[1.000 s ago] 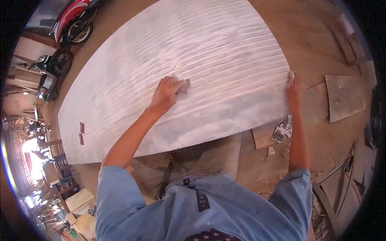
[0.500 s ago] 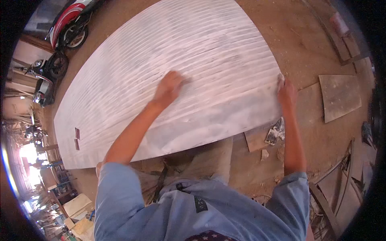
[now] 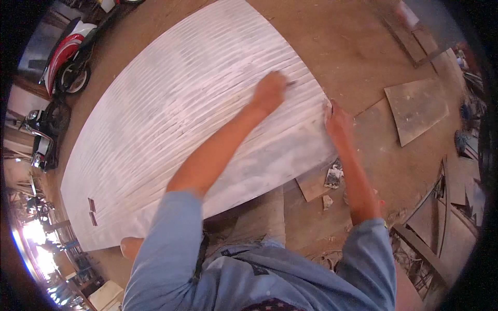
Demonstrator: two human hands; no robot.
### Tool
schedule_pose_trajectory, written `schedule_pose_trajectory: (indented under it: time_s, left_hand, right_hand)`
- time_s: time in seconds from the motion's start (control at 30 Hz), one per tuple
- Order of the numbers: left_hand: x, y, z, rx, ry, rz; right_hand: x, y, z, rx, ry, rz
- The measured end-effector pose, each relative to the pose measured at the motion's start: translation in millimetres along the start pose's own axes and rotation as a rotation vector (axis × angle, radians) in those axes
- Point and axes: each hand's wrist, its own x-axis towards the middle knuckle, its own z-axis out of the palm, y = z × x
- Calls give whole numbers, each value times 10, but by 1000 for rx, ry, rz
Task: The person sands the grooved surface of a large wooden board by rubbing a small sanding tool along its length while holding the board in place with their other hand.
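Note:
A large whitish ribbed panel (image 3: 171,98) lies in front of me, its surface streaked with powdery white. My left hand (image 3: 270,92) is closed on a small dark piece of sandpaper (image 3: 291,83), of which only an edge shows, and presses near the panel's right part. At the panel's right edge my right hand (image 3: 338,120) has its fingers wrapped round the rim. Two small dark rectangular slots (image 3: 92,212) show near the panel's left end.
Two motorcycles, one red and white (image 3: 65,54) and one dark (image 3: 44,132), stand at the upper left. A flat square board (image 3: 416,110) lies on the brown floor at right. Scrap strips (image 3: 423,254) are piled at the lower right, and a crumpled packet (image 3: 333,178) lies below the panel.
My left hand has slid right and slightly up across the ribs with the sandpaper. The view has shifted, so the panel and my right hand, still at its edge, appear further left.

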Motion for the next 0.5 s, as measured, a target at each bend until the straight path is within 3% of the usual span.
schedule_pose_trajectory:
  time_s: [0.13, 0.23, 0.3, 0.37, 0.43, 0.5]
  left_hand:
    - [-1007, -137, -953, -12, -66, -78]
    - [-1075, -92, -993, -91, -11, -156]
    - [-628, -46, -591, -154, -16, -92]
    - [23, -42, 132, -92, 140, 134]
    - [638, 328, 411, -233, 194, 53]
    - [662, 329, 358, -163, 131, 14]
  right_hand:
    - [-5, 19, 57, 16, 4, -5]
    - [1, 30, 78, 80, 77, -99]
    - [17, 18, 118, 72, 57, -55]
    - [31, -14, 63, 58, 43, -12]
    - [28, -50, -50, 98, -46, -3]
    - [16, 52, 60, 86, 13, -38]
